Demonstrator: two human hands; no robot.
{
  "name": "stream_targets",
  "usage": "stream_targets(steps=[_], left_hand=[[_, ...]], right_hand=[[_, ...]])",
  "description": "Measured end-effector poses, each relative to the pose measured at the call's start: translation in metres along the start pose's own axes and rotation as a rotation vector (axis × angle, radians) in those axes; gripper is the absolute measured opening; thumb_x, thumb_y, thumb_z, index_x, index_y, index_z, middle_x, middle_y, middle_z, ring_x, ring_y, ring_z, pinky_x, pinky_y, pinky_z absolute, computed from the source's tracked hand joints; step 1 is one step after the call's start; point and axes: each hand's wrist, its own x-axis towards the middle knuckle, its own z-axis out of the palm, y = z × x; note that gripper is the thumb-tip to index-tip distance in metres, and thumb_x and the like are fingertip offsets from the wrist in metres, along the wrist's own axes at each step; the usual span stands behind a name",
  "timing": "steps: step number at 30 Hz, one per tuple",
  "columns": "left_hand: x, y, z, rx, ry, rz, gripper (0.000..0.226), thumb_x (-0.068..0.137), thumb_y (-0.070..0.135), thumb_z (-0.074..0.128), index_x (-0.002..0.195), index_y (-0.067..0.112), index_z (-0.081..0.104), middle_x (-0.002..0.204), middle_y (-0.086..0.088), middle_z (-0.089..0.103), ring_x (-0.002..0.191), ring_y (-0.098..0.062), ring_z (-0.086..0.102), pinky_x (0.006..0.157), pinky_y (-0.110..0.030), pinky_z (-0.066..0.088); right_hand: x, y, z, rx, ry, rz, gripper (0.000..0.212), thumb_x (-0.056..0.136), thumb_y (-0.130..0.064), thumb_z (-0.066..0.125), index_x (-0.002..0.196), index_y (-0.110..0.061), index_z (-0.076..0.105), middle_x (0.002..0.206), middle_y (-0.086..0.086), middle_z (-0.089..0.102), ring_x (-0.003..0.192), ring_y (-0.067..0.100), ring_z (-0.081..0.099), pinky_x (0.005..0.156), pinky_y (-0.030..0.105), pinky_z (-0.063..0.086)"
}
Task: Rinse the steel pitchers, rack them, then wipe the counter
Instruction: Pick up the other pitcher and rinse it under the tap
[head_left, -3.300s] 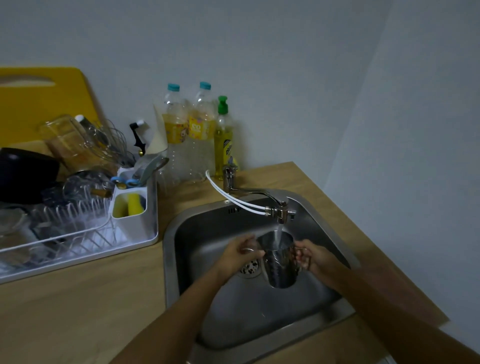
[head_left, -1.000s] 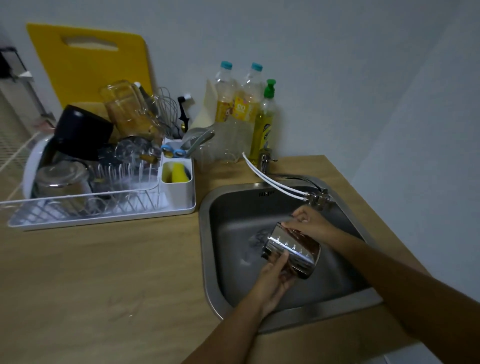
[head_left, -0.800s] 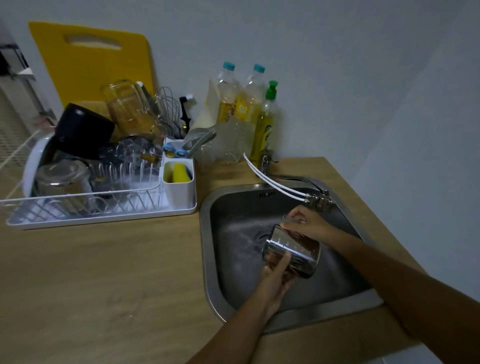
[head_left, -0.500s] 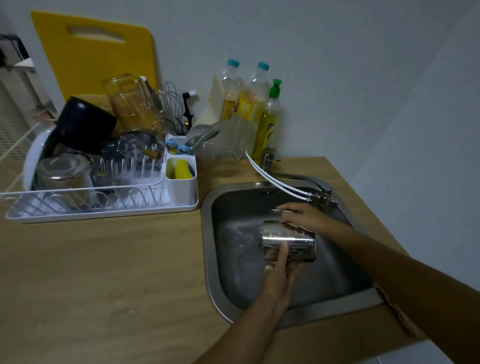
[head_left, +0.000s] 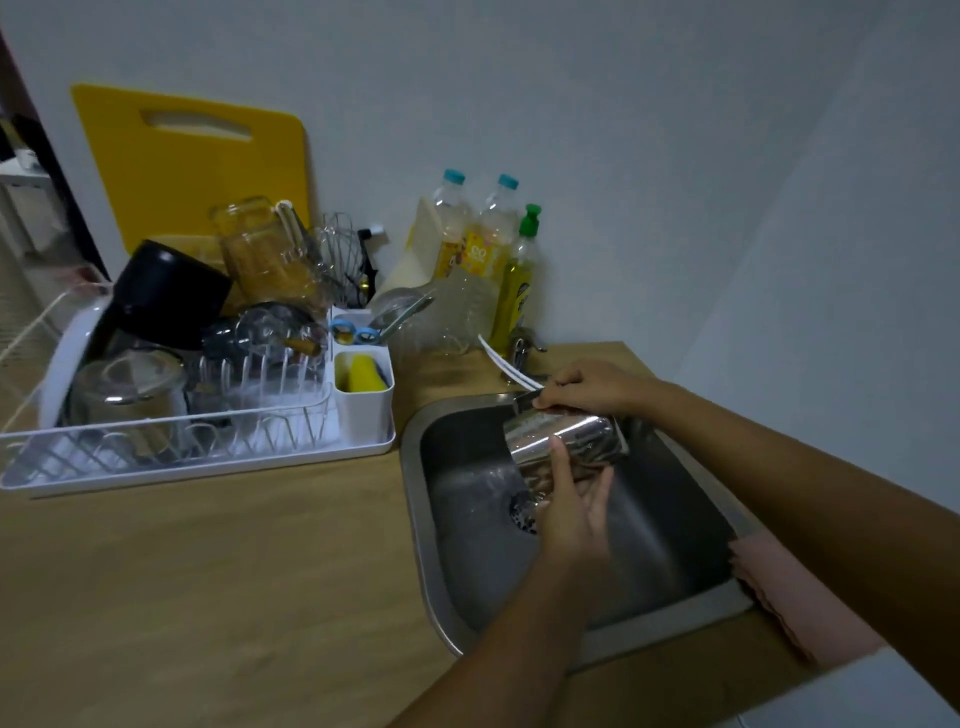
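Note:
A steel pitcher lies tipped on its side above the steel sink, its mouth turned left. My left hand cups it from below, thumb up against its wall. My right hand grips its upper side near the rim. Another steel pitcher sits in the white dish rack at the left. A pink cloth lies on the counter at the sink's right edge.
The rack is crowded with a black pot, glass jars, a whisk and a yellow sponge in its caddy. A yellow cutting board leans on the wall. Bottles and dish soap stand behind the tap. Wooden counter stretches left of the sink.
The pitcher went from upright under the running tap to tipped sideways, pouring out. Over the last second both hands lifted it higher and further back in the sink.

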Motion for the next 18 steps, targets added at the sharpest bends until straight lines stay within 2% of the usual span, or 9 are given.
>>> stream_targets(steps=[2, 3, 6, 9, 10, 12, 13, 15, 18], left_hand=[[-0.002, 0.006, 0.01, -0.021, -0.032, 0.008, 0.039, 0.087, 0.029, 0.06, 0.117, 0.006, 0.052, 0.096, -0.014, 0.064, 0.095, -0.025, 0.062, 0.092, -0.036, 0.05], [-0.002, 0.009, 0.016, -0.028, -0.044, 0.01, 0.046, 0.086, 0.029, 0.06, 0.124, 0.005, 0.049, 0.098, -0.015, 0.063, 0.1, -0.026, 0.061, 0.087, -0.035, 0.053], [-0.005, 0.015, 0.029, -0.032, -0.075, 0.02, 0.059, 0.086, 0.032, 0.06, 0.135, 0.004, 0.041, 0.099, -0.016, 0.062, 0.101, -0.027, 0.061, 0.073, -0.03, 0.056], [-0.009, 0.012, 0.036, -0.059, -0.103, 0.003, 0.061, 0.087, 0.032, 0.058, 0.137, 0.006, 0.037, 0.103, -0.018, 0.06, 0.125, -0.032, 0.051, 0.075, -0.03, 0.057], [-0.012, 0.01, 0.037, -0.066, -0.118, -0.002, 0.061, 0.087, 0.031, 0.058, 0.138, 0.006, 0.035, 0.109, -0.02, 0.059, 0.128, -0.033, 0.049, 0.08, -0.032, 0.056], [-0.016, 0.005, 0.041, -0.077, -0.136, -0.011, 0.062, 0.088, 0.03, 0.057, 0.14, 0.005, 0.034, 0.122, -0.026, 0.056, 0.129, -0.034, 0.047, 0.101, -0.038, 0.048], [-0.017, 0.002, 0.042, -0.081, -0.132, -0.005, 0.061, 0.09, 0.029, 0.056, 0.14, 0.004, 0.033, 0.124, -0.027, 0.055, 0.13, -0.035, 0.046, 0.108, -0.041, 0.041], [-0.023, -0.005, 0.046, -0.096, -0.122, 0.019, 0.06, 0.091, 0.029, 0.054, 0.139, 0.002, 0.032, 0.109, -0.026, 0.058, 0.125, -0.035, 0.05, 0.112, -0.042, 0.036], [-0.032, -0.017, 0.05, -0.118, -0.141, 0.054, 0.061, 0.09, 0.031, 0.054, 0.139, 0.001, 0.032, 0.094, -0.024, 0.058, 0.092, -0.03, 0.06, 0.107, -0.039, 0.04]], right_hand=[[0.0, -0.011, -0.014, -0.021, 0.002, 0.01, 0.024, 0.083, -0.043, 0.06, 0.068, -0.025, 0.066, 0.073, -0.004, 0.063, 0.071, 0.009, 0.057, 0.065, 0.022, 0.041], [0.0, -0.016, -0.021, -0.03, 0.006, 0.015, 0.024, 0.082, -0.043, 0.06, 0.07, -0.024, 0.067, 0.078, 0.0, 0.066, 0.074, 0.011, 0.059, 0.068, 0.024, 0.043], [-0.004, -0.026, -0.035, -0.048, 0.019, 0.003, 0.026, 0.079, -0.043, 0.061, 0.08, -0.02, 0.072, 0.088, 0.006, 0.069, 0.082, 0.017, 0.062, 0.075, 0.03, 0.047], [-0.011, -0.032, -0.042, -0.086, 0.059, -0.018, 0.032, 0.077, -0.042, 0.065, 0.096, -0.016, 0.068, 0.101, 0.005, 0.067, 0.094, 0.02, 0.062, 0.08, 0.032, 0.049], [-0.013, -0.033, -0.043, -0.096, 0.073, -0.027, 0.035, 0.076, -0.041, 0.066, 0.099, -0.014, 0.065, 0.104, 0.006, 0.066, 0.097, 0.021, 0.061, 0.082, 0.034, 0.049], [-0.018, -0.03, -0.046, -0.116, 0.094, -0.047, 0.038, 0.076, -0.042, 0.068, 0.099, -0.012, 0.062, 0.107, 0.007, 0.064, 0.099, 0.023, 0.06, 0.082, 0.034, 0.049], [-0.021, -0.028, -0.048, -0.115, 0.098, -0.055, 0.039, 0.076, -0.042, 0.069, 0.098, -0.012, 0.062, 0.107, 0.007, 0.064, 0.098, 0.023, 0.06, 0.081, 0.034, 0.048], [-0.026, -0.026, -0.052, -0.097, 0.095, -0.083, 0.038, 0.076, -0.043, 0.069, 0.097, -0.011, 0.063, 0.105, 0.006, 0.063, 0.095, 0.02, 0.058, 0.079, 0.032, 0.047], [-0.034, -0.022, -0.055, -0.093, 0.091, -0.128, 0.037, 0.078, -0.043, 0.069, 0.097, -0.012, 0.064, 0.102, 0.004, 0.061, 0.091, 0.018, 0.055, 0.078, 0.031, 0.045]])
